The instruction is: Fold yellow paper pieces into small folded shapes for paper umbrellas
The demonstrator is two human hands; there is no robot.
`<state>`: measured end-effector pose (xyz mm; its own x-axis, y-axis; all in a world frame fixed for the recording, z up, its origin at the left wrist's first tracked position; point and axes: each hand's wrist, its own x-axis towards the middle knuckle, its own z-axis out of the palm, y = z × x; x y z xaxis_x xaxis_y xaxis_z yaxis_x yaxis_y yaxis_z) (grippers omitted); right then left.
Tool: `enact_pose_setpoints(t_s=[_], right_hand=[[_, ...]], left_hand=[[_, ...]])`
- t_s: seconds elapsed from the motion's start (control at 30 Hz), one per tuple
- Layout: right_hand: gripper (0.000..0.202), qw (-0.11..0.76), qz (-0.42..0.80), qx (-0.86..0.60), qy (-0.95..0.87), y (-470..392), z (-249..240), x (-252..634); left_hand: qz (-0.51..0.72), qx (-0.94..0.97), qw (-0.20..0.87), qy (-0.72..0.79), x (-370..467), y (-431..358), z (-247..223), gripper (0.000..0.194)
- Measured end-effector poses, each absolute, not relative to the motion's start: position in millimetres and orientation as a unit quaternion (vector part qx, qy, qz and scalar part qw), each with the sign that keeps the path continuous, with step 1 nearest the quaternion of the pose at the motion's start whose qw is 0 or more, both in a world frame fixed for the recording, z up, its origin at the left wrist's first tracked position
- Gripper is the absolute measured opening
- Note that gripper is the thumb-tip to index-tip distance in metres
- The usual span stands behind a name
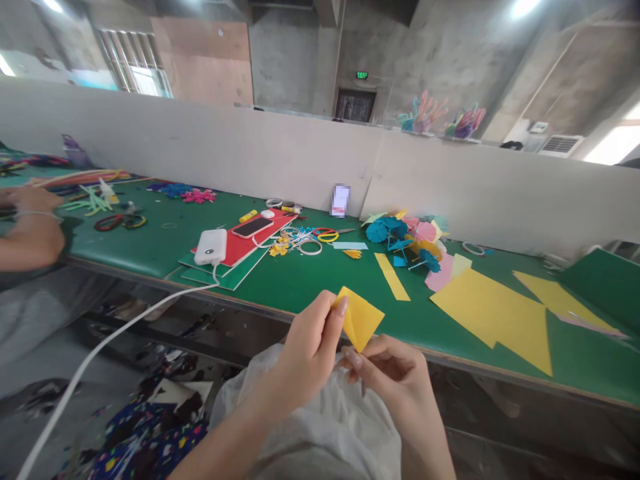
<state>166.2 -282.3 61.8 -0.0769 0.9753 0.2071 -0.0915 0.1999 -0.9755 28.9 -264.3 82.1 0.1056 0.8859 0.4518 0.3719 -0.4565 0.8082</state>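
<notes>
A small folded piece of yellow paper (pixel 364 321) is held up over my lap, just off the table's front edge. My left hand (pixel 313 340) pinches its left corner between thumb and fingers. At the lower tip, my right hand (pixel 393 373) has its thumb and fingertips drawn together against the paper; whether it grips the tip firmly is hard to see. Beyond the paper lie a yellow strip (pixel 393 277), scissors (pixel 330 235) with red and yellow handles, and a cluster of blue, pink and yellow paper umbrellas (pixel 400 233).
Yellow sheets (pixel 493 313) spread over the right of the green table (pixel 300 283). A white power bank (pixel 210 247) with a trailing cable and a phone (pixel 253 227) rest on boards at left. A co-worker's arm (pixel 30 227) is at far left. A white partition (pixel 250 160) stands behind.
</notes>
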Motion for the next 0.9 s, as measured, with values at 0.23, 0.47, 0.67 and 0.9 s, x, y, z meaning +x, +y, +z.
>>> enact_pose_setpoints(t_s=[0.23, 0.47, 0.67, 0.9], right_hand=[[0.018, 0.541, 0.496, -0.399, -0.550, -283.2, 63.4, 165.7], [0.012, 0.530, 0.515, -0.384, -0.553, -282.5, 60.5, 166.2], [0.013, 0.541, 0.508, -0.378, -0.554, -282.1, 61.7, 163.7], [0.015, 0.545, 0.508, -0.359, -0.563, -282.6, 61.6, 165.4]], left_hand=[[0.486, 0.698, 0.257, 0.458, 29.1, -264.6, 82.7, 0.029], [0.484, 0.700, 0.255, 0.458, 28.2, -264.1, 83.7, 0.030], [0.471, 0.713, 0.257, 0.451, 26.7, -265.0, 82.8, 0.029], [0.470, 0.711, 0.268, 0.449, 28.6, -266.7, 83.1, 0.030]])
